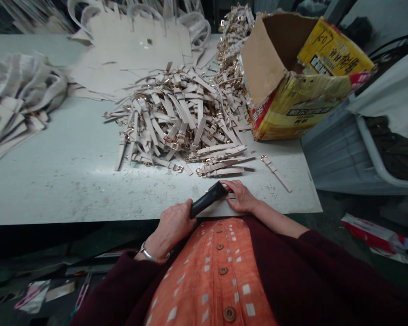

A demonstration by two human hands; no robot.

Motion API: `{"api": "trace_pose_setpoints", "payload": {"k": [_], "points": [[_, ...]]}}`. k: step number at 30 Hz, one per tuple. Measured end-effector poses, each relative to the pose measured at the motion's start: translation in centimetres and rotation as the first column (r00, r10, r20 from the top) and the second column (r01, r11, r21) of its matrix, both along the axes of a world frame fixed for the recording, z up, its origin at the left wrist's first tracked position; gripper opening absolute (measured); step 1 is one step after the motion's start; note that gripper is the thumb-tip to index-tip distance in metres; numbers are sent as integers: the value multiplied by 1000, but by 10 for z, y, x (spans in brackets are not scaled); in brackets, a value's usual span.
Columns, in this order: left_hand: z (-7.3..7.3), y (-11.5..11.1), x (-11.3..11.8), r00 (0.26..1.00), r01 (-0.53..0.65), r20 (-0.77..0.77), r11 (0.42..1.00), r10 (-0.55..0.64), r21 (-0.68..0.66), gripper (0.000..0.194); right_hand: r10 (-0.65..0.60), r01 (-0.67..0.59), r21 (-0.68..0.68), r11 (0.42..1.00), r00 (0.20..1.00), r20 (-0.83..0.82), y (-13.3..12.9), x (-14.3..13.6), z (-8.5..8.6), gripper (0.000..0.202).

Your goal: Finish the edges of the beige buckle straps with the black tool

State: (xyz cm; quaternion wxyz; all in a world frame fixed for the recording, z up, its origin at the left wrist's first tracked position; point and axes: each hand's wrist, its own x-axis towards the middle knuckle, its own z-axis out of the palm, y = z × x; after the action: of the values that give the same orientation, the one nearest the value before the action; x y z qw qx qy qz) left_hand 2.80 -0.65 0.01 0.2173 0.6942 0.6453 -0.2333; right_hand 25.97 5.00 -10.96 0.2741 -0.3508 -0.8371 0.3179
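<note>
My left hand [175,222] is wrapped round a black handheld tool [209,199] with a wider, flat-ended head; its exact kind does not show. That head points up and right, to the fingertips of my right hand [242,197]. My right fingers are closed on a pale strap [231,196], mostly hidden by the hand and the tool. Just beyond lies a small row of pale buckle straps [224,163], side by side. Behind it rises a large tangled heap of similar straps [177,106] with gold buckles. One single strap [276,173] lies apart on the right.
An open yellow cardboard box [302,106] stands at the table's right end. Past the edge is a grey plastic bin [340,154]. Pale bag handles [27,86] lie left, and flat pale panels [139,36] at the back. The table's [71,190] front edge is close to my body.
</note>
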Motion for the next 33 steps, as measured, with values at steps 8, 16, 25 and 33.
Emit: {"api": "trace_pose_setpoints", "payload": {"k": [8,16,25,33], "points": [[-1,-17,-32,994,-109,-23,994,109,21,29,5,-5,39,999,1000,3,-3,-2,-6,52],[-9,-31,-31,993,-113,20,993,114,-14,28,34,-38,58,998,998,62,2,-2,-1,37],[-12,-35,-45,974,-218,70,975,215,45,28,-182,156,105,982,933,311,-11,-14,13,12],[3,-39,-40,976,-199,86,980,199,-5,26,-75,37,214,976,982,171,-14,-1,3,13]]}}
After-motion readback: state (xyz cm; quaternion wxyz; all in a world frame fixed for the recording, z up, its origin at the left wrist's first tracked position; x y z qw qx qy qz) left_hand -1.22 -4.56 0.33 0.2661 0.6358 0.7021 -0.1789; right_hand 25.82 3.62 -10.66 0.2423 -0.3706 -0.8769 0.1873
